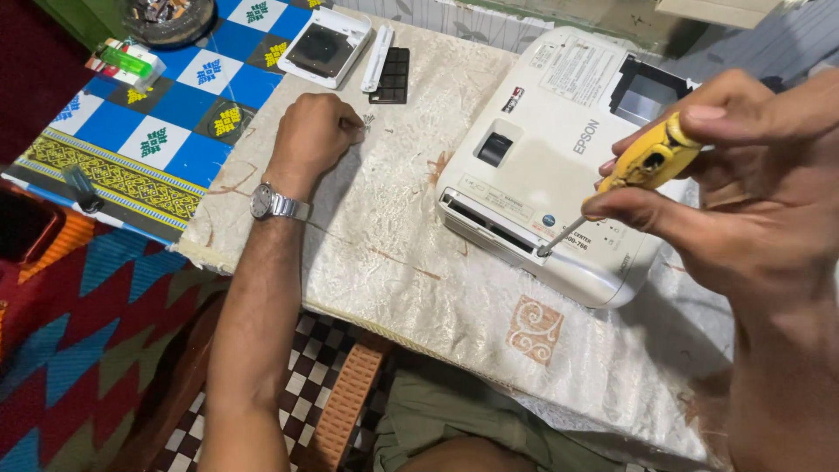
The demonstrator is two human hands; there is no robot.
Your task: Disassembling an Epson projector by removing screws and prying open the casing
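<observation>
The right hand [743, 183] is cut off by the right edge, and its fingers cover most of the yellow screwdriver [642, 166] handle. The left hand [310, 135] is a closed fist hiding whatever tiny pieces [367, 120] it pinches. The dark dish [170, 17] runs off the top edge.

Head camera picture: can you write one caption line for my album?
Right hand holds a yellow screwdriver over a white projector; left hand rests closed on the cloth-covered table.
</observation>
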